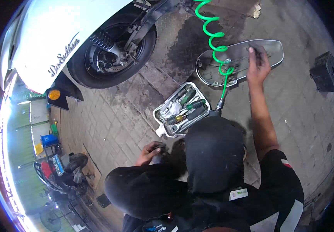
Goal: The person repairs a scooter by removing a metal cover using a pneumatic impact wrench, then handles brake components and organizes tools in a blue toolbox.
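Note:
My right hand (258, 65) reaches over a long metal engine cover (275, 47), which lies with its hollow side up. Its fingers are stretched out and partly apart, and their tips look dark. I see nothing clearly held there. My left hand (148, 153) is low, beside my knee, with its fingers curled together; what they hold, if anything, I cannot make out. Between the hands sits a tool tray (160, 103) with screwdrivers, a ratchet and other tools. A green coiled air hose (212, 34) crosses the cover and ends at a metal fitting (220, 104) beside the tray.
A white scooter body (54, 27) with a rear wheel (112, 58) stands at the upper left. A dark block (325, 72) rests on the paving at the far right. Another motorbike (60, 170) is parked at the left, near a blue bin (49, 140).

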Available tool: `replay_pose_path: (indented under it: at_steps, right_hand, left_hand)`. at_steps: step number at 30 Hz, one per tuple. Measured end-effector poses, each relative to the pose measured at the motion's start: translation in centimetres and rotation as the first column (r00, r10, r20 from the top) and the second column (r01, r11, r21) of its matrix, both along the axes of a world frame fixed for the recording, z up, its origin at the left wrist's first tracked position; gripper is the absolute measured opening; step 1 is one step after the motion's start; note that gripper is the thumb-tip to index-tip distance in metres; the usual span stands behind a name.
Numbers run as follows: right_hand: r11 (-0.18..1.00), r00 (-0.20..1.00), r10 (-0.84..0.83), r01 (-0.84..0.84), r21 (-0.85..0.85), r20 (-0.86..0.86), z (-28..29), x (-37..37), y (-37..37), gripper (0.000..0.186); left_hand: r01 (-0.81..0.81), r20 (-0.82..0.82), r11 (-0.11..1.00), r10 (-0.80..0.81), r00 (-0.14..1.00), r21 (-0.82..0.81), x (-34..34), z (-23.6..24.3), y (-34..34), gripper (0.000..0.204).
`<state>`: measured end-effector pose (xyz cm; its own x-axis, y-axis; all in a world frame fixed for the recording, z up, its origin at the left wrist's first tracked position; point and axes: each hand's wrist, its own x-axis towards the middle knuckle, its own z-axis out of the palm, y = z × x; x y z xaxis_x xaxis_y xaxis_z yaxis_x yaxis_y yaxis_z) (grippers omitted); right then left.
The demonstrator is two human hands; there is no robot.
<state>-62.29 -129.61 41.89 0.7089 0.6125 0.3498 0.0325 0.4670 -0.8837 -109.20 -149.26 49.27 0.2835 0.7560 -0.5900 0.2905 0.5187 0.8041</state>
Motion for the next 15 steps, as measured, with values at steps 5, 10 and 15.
replay_pose_path:
  at_steps: [5, 10, 15]
  right_hand:
    - [0.983, 0.969, 0.056, -0.095, 0.157, 0.239, 1.0, -2.7, -2.1, 0.011]
    - [0.966, 0.892, 0.190, -0.245, 0.086, 0.410, 3.6, -7.2, -3.2, 0.013]
    - [0.833, 0.771, 0.551, -0.533, -0.152, 0.318, 7.9, -13.2, 0.8, 0.019]
  left_hand:
    - [-0.075, -0.081, 0.994, 0.081, 0.993, 0.074, -4.6, 3.1, 1.9, 0.016]
    - [-0.102, -0.075, 0.986, 0.113, 0.991, 0.131, -7.8, 1.5, 2.9, 0.017]
    - [-0.069, 0.002, 0.994, 0.069, 0.998, 0.084, -9.1, -0.4, 6.1, 0.020]
